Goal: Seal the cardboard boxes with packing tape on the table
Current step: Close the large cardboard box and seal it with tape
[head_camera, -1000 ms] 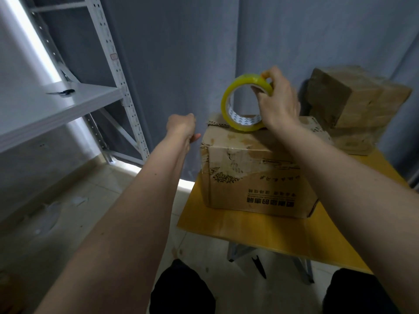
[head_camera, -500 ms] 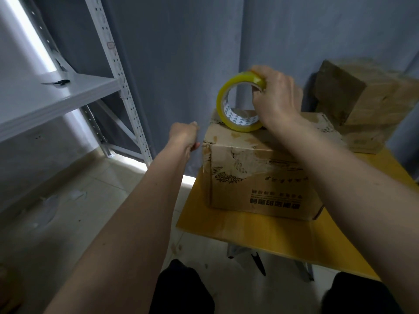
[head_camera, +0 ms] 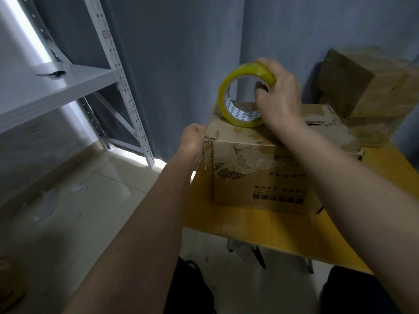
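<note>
Head view: the scene is taken nearest first.
Left hand (head_camera: 192, 139): it is pressed with curled fingers against the near-left top corner of the worn brown cardboard box (head_camera: 267, 168); the free tape end appears to be pinned there, though the strip itself cannot be made out.
Cardboard box: it is set on the yellow wooden table (head_camera: 249, 223), flaps folded shut; its contents are hidden.
Right hand (head_camera: 277, 96): it is wrapped around the yellow roll of packing tape (head_camera: 238, 96), which is stood on edge on the box top, judged ready for drawing across the seam.
Far boxes: two more brown cardboard boxes (head_camera: 371, 91) are stacked behind, closed, contents unseen.
</note>
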`<state>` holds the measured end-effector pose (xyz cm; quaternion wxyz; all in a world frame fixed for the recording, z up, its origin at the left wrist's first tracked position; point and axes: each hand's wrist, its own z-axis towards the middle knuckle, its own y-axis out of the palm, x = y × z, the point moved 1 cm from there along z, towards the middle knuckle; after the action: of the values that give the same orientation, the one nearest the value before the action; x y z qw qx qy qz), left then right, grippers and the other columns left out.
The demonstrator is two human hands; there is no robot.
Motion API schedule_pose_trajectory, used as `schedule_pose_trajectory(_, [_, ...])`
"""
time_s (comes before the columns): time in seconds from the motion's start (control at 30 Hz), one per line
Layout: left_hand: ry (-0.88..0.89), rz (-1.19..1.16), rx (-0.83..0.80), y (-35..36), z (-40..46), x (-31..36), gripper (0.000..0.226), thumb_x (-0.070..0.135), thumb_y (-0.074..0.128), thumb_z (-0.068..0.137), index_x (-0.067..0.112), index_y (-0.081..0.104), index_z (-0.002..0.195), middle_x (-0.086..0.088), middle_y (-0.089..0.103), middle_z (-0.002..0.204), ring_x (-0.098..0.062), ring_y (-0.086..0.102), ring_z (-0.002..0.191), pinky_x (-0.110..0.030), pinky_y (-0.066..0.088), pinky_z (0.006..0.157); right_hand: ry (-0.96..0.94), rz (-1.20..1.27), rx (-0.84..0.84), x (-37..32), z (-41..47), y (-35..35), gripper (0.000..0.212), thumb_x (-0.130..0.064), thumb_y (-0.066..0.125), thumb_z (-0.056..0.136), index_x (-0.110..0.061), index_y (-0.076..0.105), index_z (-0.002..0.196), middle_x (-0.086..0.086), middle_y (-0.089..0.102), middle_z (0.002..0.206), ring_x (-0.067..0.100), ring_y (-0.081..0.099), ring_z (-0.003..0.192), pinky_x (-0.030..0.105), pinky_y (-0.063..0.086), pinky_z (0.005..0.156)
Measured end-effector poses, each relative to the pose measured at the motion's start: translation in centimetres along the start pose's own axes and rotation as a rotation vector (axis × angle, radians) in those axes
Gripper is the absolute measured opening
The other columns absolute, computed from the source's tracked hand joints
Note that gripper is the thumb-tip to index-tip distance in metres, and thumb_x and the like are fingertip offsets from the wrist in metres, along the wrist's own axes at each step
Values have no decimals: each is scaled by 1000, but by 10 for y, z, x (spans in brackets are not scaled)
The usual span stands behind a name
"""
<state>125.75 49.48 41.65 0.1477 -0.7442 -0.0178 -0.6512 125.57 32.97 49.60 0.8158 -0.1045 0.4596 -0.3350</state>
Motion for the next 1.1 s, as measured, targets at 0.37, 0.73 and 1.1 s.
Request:
schedule_pose_trajectory(0.37, [-406, -309, -186, 12, -22, -11, 25, 25, 49, 100, 9, 66, 107, -11, 66, 90, -26, 63, 79, -33, 54, 65, 34, 54, 2, 3, 1, 0, 30, -13, 55, 84, -25, 60, 111, 0, 64, 95, 26, 61, 95, 42, 51, 82])
schedule_pose_trajectory(0.73, [318, 267, -136, 14, -35, 67, 85, 15, 55, 92, 19, 0, 156, -4, 21, 161, -21, 29, 144, -35, 27, 117, 221, 122, -185, 12, 0, -6, 43, -34, 73, 75, -22, 50, 109, -8, 52, 91, 14, 51, 88, 23, 38, 64])
schedule_pose_trajectory(1.1, [353, 559, -119, 23, -42, 60, 123, 35, 76, 83, 20, -26, 150, -5, 26, 161, -26, 37, 140, -41, 34, 112, 341, 172, -236, 14, 15, -11, 15, -2, 51, 84, -15, 56, 89, 8, 63, 84, 27, 63, 89, 34, 53, 74])
